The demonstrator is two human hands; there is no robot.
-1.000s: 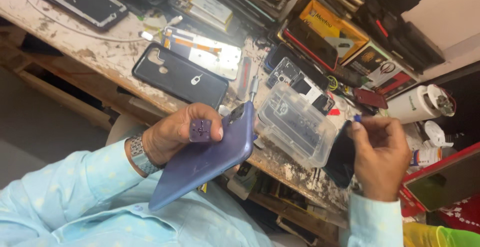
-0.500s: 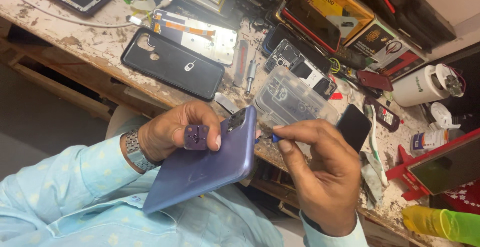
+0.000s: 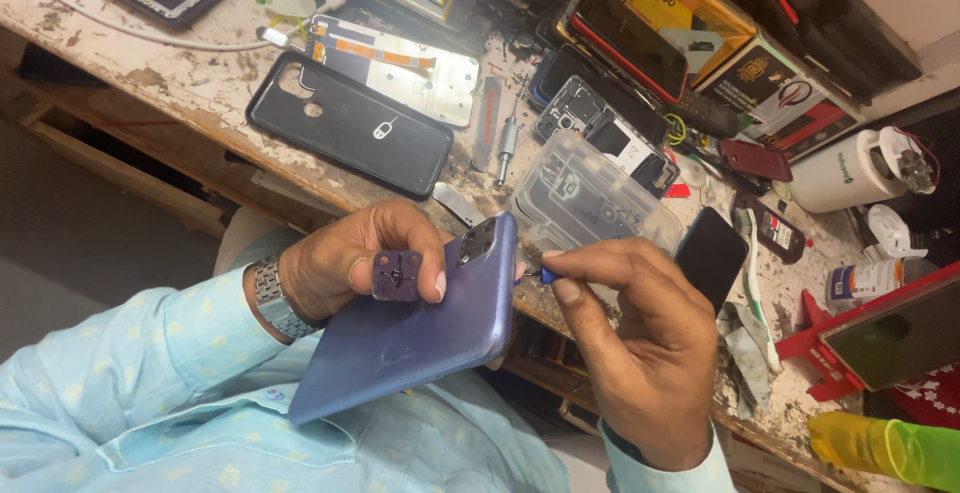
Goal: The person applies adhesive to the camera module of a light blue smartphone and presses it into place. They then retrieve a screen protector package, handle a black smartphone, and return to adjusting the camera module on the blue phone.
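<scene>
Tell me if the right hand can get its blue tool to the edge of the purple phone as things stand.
Probably yes. The right hand pinches the blue tool with its tip right beside the phone, which the left hand holds up; nothing lies between them.

The flat plastic phone back cover (image 3: 420,338) you had was a purplish blue, and the small square camera-lens piece (image 3: 397,275) was a darker purple. Your long shirt sleeve (image 3: 120,353) was pale blue with faint lighter dots, and the metal link wristwatch (image 3: 272,298) was silver. The soft rubbery phone case (image 3: 350,125) on the bench was black, the see-through plastic phone case (image 3: 585,198) was clear, and the worn wooden workbench top (image 3: 170,68) was whitish with brown chipped patches.
</scene>
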